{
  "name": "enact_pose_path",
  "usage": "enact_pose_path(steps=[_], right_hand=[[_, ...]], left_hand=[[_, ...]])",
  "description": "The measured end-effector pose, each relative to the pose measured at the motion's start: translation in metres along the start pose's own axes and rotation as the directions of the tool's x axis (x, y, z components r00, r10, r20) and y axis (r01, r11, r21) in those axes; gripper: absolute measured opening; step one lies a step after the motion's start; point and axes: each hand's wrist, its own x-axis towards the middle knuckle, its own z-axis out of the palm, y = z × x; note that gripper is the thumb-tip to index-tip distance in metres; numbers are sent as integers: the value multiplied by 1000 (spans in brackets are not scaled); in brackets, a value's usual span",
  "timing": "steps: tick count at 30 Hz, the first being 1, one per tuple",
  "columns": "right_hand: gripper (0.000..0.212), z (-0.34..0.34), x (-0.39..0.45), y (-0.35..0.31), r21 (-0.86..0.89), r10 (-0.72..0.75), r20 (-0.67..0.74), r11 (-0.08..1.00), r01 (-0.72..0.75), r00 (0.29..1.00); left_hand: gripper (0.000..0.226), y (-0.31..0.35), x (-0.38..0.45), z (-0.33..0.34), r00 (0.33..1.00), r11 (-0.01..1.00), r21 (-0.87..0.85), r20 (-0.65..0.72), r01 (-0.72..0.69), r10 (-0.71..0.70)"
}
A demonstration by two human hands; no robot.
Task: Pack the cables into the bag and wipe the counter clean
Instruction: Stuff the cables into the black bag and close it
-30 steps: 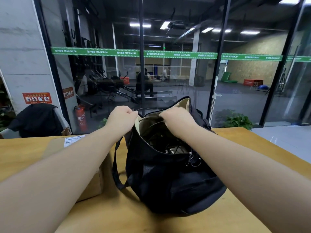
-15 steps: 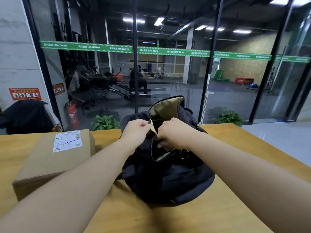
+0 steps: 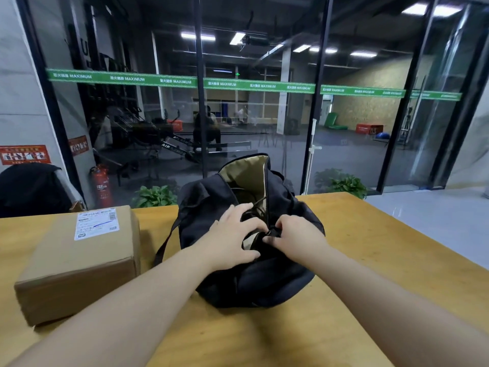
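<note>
A black bag (image 3: pixel 264 282) with tan lining stands on the wooden counter (image 3: pixel 383 260), its far flap still up. Dark cables (image 3: pixel 254 207) show inside the opening. My left hand (image 3: pixel 230 234) lies flat on the bag's left edge, fingers spread and pressing the fabric inward. My right hand (image 3: pixel 293 237) pinches the zipper pull (image 3: pixel 267 232) at the near end of the opening. Both hands touch the bag.
A cardboard box (image 3: pixel 79 260) with a shipping label sits on the counter left of the bag, close to its strap (image 3: pixel 165 245). Glass walls and potted plants (image 3: pixel 156 196) stand beyond the counter's far edge. Bare counter extends right of the bag.
Both hands dropped from the bag's upper rim to its near end. The opening has narrowed. The left hand opened flat onto the fabric; the right hand took the zipper pull.
</note>
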Motion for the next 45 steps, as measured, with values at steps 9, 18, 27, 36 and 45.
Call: enact_pose_path(steps=[9,18,27,36,45], right_hand=[[37,17,14,0,224,108,10,969,-107,994],[16,-8,3,7,550,43,-118,835,30,992],[10,-36,-8,7,562,36,-98,827,26,995],[31,-42,-3,-5,376,23,-143,926,33,989],[18,-59,0,32,78,-163,-349,976,201,923]], left_hand=[[26,4,20,9,989,989,131,-138,70,-52],[32,17,27,10,940,975,166,-330,148,-86],[25,29,30,-13,970,999,-14,-242,-37,33],[18,38,44,-31,934,998,-52,-352,45,-60],[25,7,74,-54,795,976,-96,-568,194,-214]])
